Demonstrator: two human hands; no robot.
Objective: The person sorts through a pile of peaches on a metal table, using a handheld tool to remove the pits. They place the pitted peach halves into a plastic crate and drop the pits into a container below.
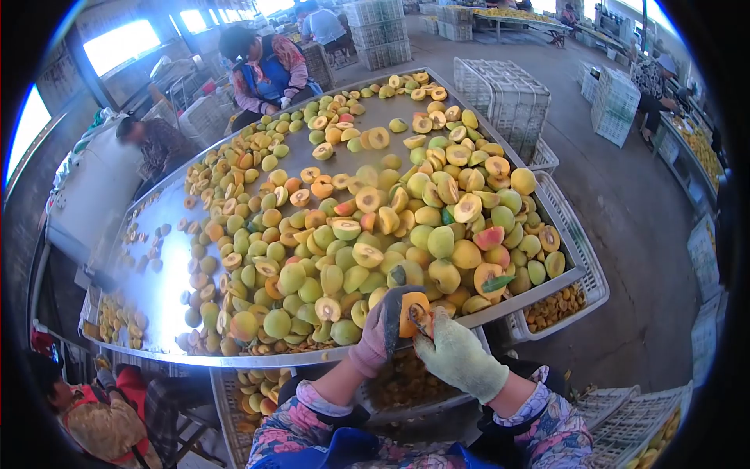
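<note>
My left hand [380, 332], in a pink and dark grey glove, is closed around a halved orange fruit [412, 314] at the table's near edge. Against the cut face of this fruit, my right hand [462, 358], in a pale green glove, is closed on a small tool [421, 319], whose shape is mostly hidden by the fingers. Just beyond both hands, whole and halved yellow-green fruits [291, 277] are heaped on the metal table [297, 360]. A green leaf [498, 283] lies on the fruit to the right of my hands.
Below my hands is a crate [461, 402] of fruit pieces. Another crate [598, 293] stands along the table's right side. Co-workers sit at the far edge [269, 70], the left [152, 144] and the lower left [105, 422]. Stacked crates [508, 102] stand behind the table.
</note>
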